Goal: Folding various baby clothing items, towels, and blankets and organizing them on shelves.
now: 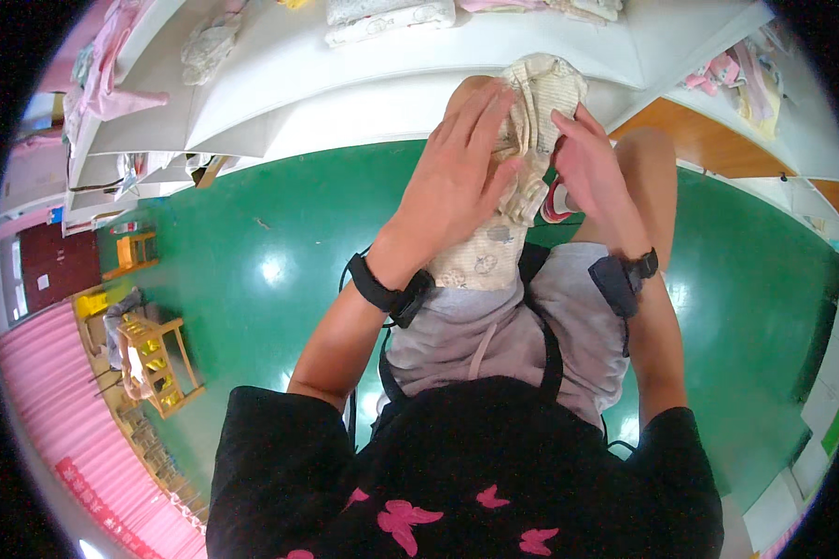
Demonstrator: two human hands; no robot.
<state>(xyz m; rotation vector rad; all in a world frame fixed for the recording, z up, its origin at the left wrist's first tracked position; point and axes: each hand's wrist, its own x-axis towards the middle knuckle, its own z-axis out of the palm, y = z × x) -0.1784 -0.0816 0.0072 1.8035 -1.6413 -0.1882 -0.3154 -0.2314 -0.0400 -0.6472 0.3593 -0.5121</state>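
Where the head view looks down, a cream, finely striped cloth with small printed figures point(536, 112) lies, partly bunched, along the left side of the person's light grey fabric shorts point(578, 303) and reaches past the knee. The left hand point(461, 168) rests flat on it, fingers extended; the right hand point(595, 168) curls at its far right edge, though whether it pinches cannot be told. The cloth looks light, limp and hard to damage, likely to slump unless gathered layers are held by their edges. Beyond, the white, open-fronted shelving unit point(298, 86) holds folded white textiles point(391, 20), with loose pink and yellowish fabrics point(750, 79) in a right-hand compartment.
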